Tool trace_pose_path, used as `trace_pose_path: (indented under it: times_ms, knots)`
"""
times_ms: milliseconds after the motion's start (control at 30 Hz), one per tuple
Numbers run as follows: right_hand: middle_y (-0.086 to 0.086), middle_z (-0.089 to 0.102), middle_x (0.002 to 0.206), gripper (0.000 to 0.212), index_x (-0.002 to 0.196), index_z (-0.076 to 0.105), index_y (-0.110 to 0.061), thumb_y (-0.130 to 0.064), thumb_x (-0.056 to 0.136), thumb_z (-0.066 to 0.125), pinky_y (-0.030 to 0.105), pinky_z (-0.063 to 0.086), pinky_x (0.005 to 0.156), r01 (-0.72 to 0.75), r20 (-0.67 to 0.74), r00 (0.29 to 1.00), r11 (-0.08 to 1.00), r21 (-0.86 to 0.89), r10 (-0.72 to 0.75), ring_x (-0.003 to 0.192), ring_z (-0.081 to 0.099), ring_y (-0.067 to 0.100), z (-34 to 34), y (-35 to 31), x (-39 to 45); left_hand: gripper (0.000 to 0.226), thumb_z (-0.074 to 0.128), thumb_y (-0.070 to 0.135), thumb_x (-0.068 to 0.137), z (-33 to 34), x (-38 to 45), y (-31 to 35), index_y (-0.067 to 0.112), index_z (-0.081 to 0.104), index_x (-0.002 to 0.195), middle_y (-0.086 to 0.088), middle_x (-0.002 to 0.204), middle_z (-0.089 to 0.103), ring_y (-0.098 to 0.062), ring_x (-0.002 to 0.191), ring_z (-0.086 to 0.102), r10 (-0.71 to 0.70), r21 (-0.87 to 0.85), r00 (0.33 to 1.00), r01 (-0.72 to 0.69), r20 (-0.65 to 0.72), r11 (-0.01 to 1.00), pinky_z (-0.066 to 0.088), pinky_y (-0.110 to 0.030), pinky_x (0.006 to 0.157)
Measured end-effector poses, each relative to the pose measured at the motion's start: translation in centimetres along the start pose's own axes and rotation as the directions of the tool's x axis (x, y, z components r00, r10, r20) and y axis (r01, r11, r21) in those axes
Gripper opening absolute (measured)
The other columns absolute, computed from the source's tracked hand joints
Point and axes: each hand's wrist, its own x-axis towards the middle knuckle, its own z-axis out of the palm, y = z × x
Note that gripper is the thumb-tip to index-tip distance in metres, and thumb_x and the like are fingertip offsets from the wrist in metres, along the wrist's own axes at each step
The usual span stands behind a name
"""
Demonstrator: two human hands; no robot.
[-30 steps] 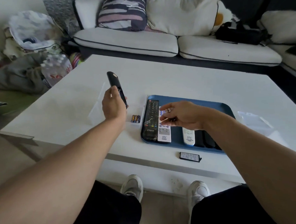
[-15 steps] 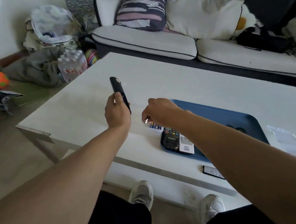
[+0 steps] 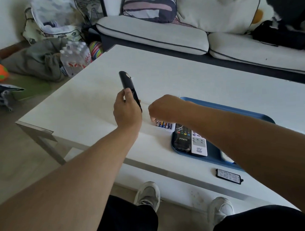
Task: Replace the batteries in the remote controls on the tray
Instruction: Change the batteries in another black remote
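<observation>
Left hand [image 3: 127, 112]: fingers wrapped around slim black remote [image 3: 129, 89], held tilted above white table [image 3: 198, 75], top end toward 11 o'clock.
Right hand [image 3: 162, 109]: curled, knuckles up, over clear box of batteries [image 3: 163, 124]; fingertips hidden, cannot tell if anything is pinched.
Blue tray [image 3: 234, 109]: at 3 o'clock of battery box, touching it; black remote [image 3: 183, 140] and white remote [image 3: 199, 144] lie side by side.
Battery cover [image 3: 228, 176]: on table, 6 o'clock of tray.

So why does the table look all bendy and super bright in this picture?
Head view: the wide-angle lens bows the table edges; daylight washes out its white top, so the clear box holding the batteries nearly vanishes. The left hand gripping the black remote looks fairly sharp, but the bags at top left are smeared, and the forearms near the camera look oversized.
</observation>
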Motion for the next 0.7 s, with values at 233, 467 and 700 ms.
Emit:
trace_pose_path:
  times_ms: [233, 467, 700]
  knots:
    - [-0.005, 0.051, 0.071, 0.027, 0.112, 0.058, -0.016, -0.004, 0.088, 0.052, 0.027, 0.032, 0.058, 0.092, -0.089, 0.990, 0.976, -0.199, -0.112, 0.066, 0.051, 0.025, -0.3, -1.0, 0.1, 0.045, 0.035, 0.055, 0.085, 0.0, -0.3, 0.4, 0.032, 0.066, 0.107, -0.001, 0.098, 0.075, -0.027, 0.101, 0.069, -0.018, -0.017, 1.000, 0.018, 0.001, 1.000, 0.053, -0.052, 0.095]
    - [0.002, 0.065, 0.094, 0.038, 0.119, 0.065, -0.020, -0.001, 0.088, 0.054, 0.029, 0.043, 0.070, 0.073, -0.051, 0.995, 0.978, -0.194, -0.084, 0.078, 0.055, 0.027, 0.1, -0.7, -0.8, 0.045, 0.035, 0.056, 0.085, -0.1, -0.4, 0.6, 0.032, 0.066, 0.108, -0.003, 0.100, 0.075, -0.026, 0.101, 0.069, -0.004, 0.004, 1.000, 0.004, 0.010, 1.000, 0.053, -0.052, 0.095]
    - [-0.009, 0.061, 0.129, 0.045, 0.129, 0.059, -0.039, -0.007, 0.099, 0.049, 0.034, 0.048, 0.085, -0.026, -0.182, 0.983, 0.998, 0.064, 0.037, 0.110, 0.062, 0.021, 0.6, 2.5, -4.6, 0.045, 0.034, 0.054, 0.091, 0.4, -1.6, 1.2, 0.029, 0.065, 0.113, -0.002, 0.097, 0.074, -0.027, 0.095, 0.070, 0.072, 0.079, 0.996, -0.076, 0.047, 0.994, 0.056, -0.050, 0.089]
